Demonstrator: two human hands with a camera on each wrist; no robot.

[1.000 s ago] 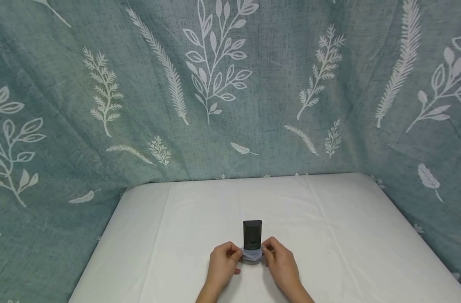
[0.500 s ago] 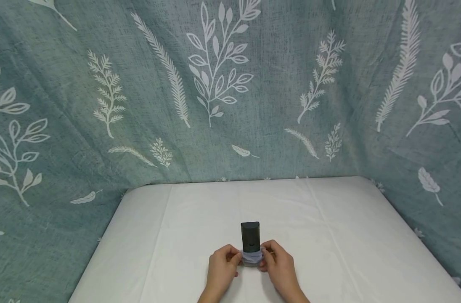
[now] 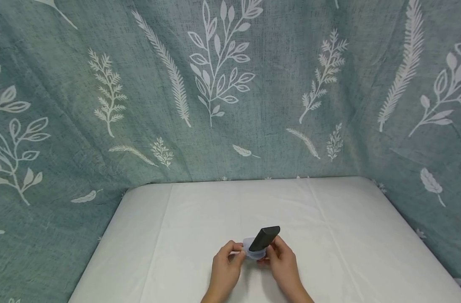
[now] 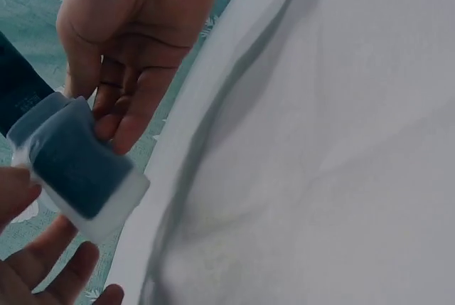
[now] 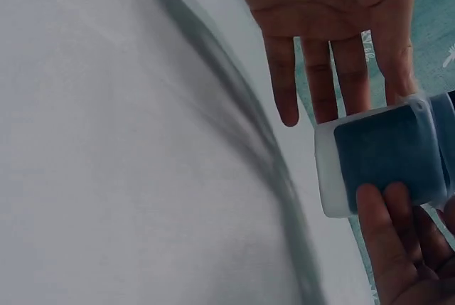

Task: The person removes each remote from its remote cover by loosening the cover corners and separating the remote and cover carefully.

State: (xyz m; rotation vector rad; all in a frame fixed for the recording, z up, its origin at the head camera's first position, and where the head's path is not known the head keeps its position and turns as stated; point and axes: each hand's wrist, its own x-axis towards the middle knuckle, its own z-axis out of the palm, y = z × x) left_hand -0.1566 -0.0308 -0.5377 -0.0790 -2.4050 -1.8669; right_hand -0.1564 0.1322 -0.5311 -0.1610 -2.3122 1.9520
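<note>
A black oblong device [image 3: 265,237] has its lower end inside a clear soft cover [image 3: 252,251]. It is held low over the white table [image 3: 329,235], with its free end tilted up and to the right. My left hand [image 3: 236,251] pinches the cover's left side between thumb and fingers. My right hand [image 3: 271,253] grips the device from the right, where the cover begins. The left wrist view shows the cover [image 4: 75,166] close up, with the right hand [image 4: 128,56] behind it. In the right wrist view the covered end [image 5: 384,157] sits between the left hand [image 5: 334,42] and right fingers [image 5: 387,248].
A white cloth covers the table, whose left edge [image 3: 102,248] and right edge [image 3: 416,244] drop off. A grey-green curtain with white leaf prints [image 3: 215,84] hangs close behind the table and wraps round both sides.
The device pointed straight away from me before; now it has swung to lean right and sits slightly higher between the hands. Both hands have stayed on its covered end.
</note>
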